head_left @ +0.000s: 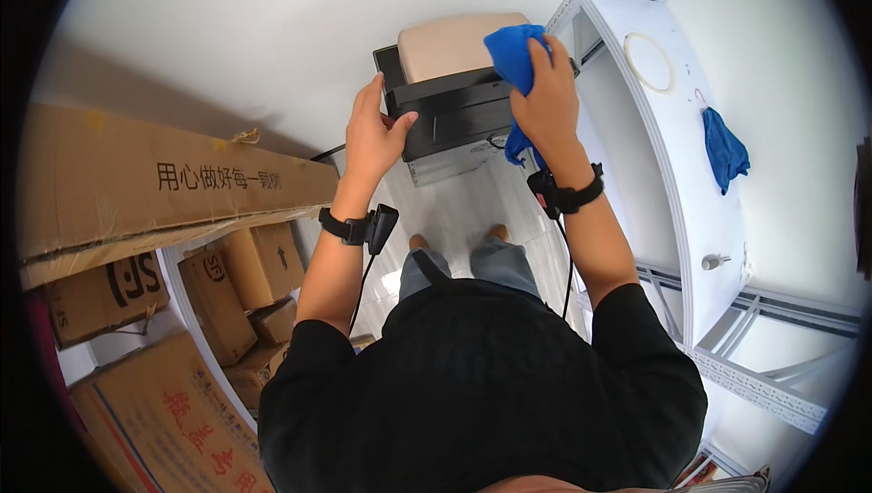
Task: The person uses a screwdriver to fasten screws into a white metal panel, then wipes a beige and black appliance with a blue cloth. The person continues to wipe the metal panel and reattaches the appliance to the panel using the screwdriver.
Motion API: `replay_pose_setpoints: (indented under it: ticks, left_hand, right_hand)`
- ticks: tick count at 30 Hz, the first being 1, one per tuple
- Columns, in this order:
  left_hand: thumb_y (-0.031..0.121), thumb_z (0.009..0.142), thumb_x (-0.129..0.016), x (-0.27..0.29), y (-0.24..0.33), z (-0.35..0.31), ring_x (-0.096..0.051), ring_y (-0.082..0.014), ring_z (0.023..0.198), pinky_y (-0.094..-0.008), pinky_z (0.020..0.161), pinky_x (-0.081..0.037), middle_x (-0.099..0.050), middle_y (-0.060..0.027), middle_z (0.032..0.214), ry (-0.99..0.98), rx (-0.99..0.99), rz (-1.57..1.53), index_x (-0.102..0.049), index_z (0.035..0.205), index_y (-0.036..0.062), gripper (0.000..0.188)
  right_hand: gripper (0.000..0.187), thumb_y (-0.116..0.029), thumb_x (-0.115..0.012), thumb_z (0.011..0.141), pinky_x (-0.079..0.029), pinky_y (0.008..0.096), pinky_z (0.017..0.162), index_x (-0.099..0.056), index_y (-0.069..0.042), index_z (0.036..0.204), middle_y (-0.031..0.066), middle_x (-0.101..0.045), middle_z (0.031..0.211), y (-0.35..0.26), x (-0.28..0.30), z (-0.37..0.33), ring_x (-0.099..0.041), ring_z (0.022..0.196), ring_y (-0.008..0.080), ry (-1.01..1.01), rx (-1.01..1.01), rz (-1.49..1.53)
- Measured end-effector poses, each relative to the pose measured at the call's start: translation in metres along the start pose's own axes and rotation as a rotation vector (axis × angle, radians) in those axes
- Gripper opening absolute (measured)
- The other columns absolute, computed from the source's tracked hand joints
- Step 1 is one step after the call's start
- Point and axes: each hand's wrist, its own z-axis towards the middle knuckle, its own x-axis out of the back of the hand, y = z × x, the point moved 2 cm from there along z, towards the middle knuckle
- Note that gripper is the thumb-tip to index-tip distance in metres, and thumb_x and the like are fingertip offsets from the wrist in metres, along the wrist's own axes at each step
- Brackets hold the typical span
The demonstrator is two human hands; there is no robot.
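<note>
A black box-shaped machine point(459, 121), which looks like a printer, stands ahead of me near the wall. On top of it sits a beige, rounded block point(463, 46); I cannot tell what it is. My right hand point(548, 107) grips a bunched blue cloth point(509, 50) over the machine's right end, and part of the cloth dangles below the palm. At the machine's left front corner is my left hand point(372, 139), thumb and fingers apart with nothing in them. It appears to touch the corner. Both wrists wear black straps with small devices and cables.
Along the left lies a long cardboard box point(182, 175), with several smaller cartons point(259, 261) on shelving below. To the right stands a white shelf board point(672, 148) on a metal frame point(763, 393), bearing a pale ring point(649, 62) and another blue cloth point(725, 150).
</note>
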Motion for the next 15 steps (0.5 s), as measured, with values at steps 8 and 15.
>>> replay_pose_setpoints:
  ticks: [8,15]
  left_hand:
    - [0.008,0.076,-0.077,-0.011,-0.025,0.01,-0.06,-0.0238,0.062,-0.0329,0.06,-0.049,-0.066,-0.0164,0.087,-0.089,0.141,-0.01,-0.066,0.111,0.0032,0.038]
    - [-0.002,0.077,-0.069,-0.02,-0.061,0.013,-0.059,-0.0123,0.06,-0.0287,0.059,-0.05,-0.067,-0.0099,0.071,-0.062,0.211,-0.246,-0.067,0.102,0.0005,0.025]
  right_hand:
    - [0.059,0.001,-0.066,0.062,-0.051,0.0441,0.089,-0.059,-0.009,0.12,0.0161,-0.057,0.126,-0.04,-0.033,0.005,-0.055,0.113,0.0384,-0.206,0.049,-0.093]
    - [0.049,-0.011,-0.072,0.066,-0.046,0.0418,0.071,-0.059,-0.015,0.113,0.0096,-0.055,0.118,-0.105,-0.061,-0.003,-0.053,0.11,0.0303,-0.258,0.211,-0.003]
